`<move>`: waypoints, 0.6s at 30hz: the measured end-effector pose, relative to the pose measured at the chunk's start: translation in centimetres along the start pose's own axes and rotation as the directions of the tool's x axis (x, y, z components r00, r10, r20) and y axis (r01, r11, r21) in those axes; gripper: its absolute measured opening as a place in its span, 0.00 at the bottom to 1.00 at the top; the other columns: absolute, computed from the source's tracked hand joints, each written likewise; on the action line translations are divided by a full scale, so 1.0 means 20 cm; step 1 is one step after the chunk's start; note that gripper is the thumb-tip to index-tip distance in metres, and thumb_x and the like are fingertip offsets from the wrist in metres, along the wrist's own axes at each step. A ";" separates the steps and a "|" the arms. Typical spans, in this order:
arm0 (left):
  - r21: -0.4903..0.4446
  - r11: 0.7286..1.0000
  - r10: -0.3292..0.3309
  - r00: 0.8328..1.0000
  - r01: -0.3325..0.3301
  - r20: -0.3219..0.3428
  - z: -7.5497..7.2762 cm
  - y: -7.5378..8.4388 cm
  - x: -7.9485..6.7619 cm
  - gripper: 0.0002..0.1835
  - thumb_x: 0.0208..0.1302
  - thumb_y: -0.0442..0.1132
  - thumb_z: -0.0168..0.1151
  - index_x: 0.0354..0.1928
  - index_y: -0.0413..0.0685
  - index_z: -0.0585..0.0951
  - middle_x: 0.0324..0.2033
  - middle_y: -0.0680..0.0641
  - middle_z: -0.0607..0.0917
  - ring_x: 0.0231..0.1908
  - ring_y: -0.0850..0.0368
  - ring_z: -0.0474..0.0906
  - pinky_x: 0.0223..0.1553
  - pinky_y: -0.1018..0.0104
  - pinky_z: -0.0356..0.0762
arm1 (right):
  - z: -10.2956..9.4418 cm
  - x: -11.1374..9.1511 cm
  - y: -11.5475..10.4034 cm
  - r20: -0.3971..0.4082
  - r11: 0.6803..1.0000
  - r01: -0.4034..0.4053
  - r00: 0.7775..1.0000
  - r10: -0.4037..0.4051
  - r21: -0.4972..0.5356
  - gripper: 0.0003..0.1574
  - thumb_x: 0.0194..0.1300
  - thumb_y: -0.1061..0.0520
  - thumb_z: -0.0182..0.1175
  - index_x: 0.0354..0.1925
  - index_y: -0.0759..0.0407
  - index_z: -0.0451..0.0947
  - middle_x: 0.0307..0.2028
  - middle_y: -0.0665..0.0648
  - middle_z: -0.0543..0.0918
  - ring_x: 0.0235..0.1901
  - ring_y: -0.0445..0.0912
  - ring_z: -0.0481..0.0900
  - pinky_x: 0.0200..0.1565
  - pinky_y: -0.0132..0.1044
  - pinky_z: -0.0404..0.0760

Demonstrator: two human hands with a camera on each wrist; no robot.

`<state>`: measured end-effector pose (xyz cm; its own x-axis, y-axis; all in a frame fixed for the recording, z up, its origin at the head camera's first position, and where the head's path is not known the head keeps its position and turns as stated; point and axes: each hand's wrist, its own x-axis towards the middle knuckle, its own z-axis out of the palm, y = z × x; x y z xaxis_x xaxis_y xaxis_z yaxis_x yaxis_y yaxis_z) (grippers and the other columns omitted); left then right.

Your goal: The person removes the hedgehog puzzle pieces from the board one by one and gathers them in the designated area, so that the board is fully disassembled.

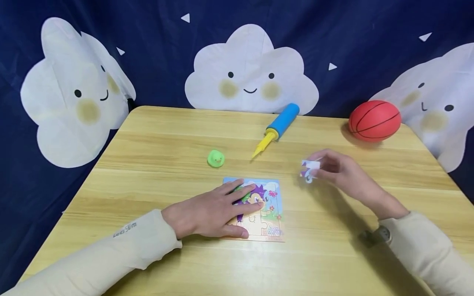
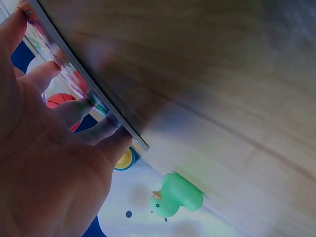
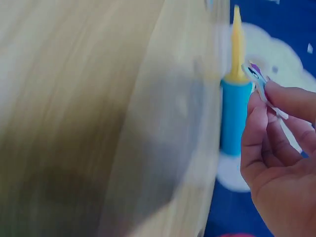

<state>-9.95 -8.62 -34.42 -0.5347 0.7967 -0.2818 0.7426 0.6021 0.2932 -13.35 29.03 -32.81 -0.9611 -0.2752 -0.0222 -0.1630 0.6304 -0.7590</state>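
A jigsaw puzzle (image 1: 273, 228) of a purple-haired cartoon figure lies flat on the wooden table. My left hand (image 1: 218, 209) rests on its left part with fingers spread, covering some of the picture. From the left wrist view, the fingertips touch the thin puzzle board (image 2: 89, 74) along its edge. To the right of the puzzle, my right hand (image 1: 342, 172) holds a puzzle piece (image 1: 311, 165) above the table. In the right wrist view, thumb and fingers pinch that piece (image 3: 256, 79), which shows an eye and some purple.
A green toy duck (image 1: 216, 158) sits just beyond the puzzle. Farther back lies a hand pump (image 1: 283, 121) with a blue barrel and yellow nozzle. At the back right corner rests a red ball (image 1: 375, 121). A dark blue cloud-printed curtain (image 1: 159, 61) hangs behind the table.
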 end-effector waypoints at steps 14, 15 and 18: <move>-0.012 1.000 0.007 1.000 -0.007 -0.018 0.00 0.00 0.00 0.41 0.78 0.71 0.55 0.87 0.77 0.58 0.89 0.49 0.48 0.89 0.39 0.37 0.87 0.43 0.49 | -0.38 -0.10 0.44 -0.030 0.973 -0.225 0.974 0.223 -0.050 0.27 0.79 0.49 0.68 0.68 0.59 0.78 0.46 0.39 0.91 0.43 0.32 0.86 0.44 0.25 0.83; -0.016 1.000 0.005 1.000 -0.005 -0.016 0.00 0.00 0.00 0.41 0.78 0.71 0.55 0.87 0.77 0.58 0.89 0.49 0.48 0.89 0.40 0.37 0.87 0.43 0.49 | -0.40 -0.10 0.46 -0.033 0.970 -0.234 0.972 0.233 -0.061 0.28 0.79 0.50 0.68 0.68 0.60 0.77 0.45 0.39 0.90 0.43 0.32 0.86 0.44 0.25 0.83; -0.025 1.000 0.002 1.000 -0.002 -0.013 0.00 0.00 0.00 0.41 0.78 0.71 0.56 0.87 0.77 0.58 0.89 0.50 0.48 0.89 0.40 0.36 0.87 0.43 0.49 | -0.42 -0.10 0.51 -0.042 0.957 -0.264 0.965 0.260 -0.119 0.29 0.80 0.49 0.67 0.69 0.63 0.75 0.47 0.43 0.87 0.41 0.28 0.82 0.42 0.25 0.82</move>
<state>-9.94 -8.70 -34.45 -0.5384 0.7984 -0.2696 0.7336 0.6015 0.3164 -15.02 42.16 -34.97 -0.9789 -0.0709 -0.1917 0.0708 0.7621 -0.6436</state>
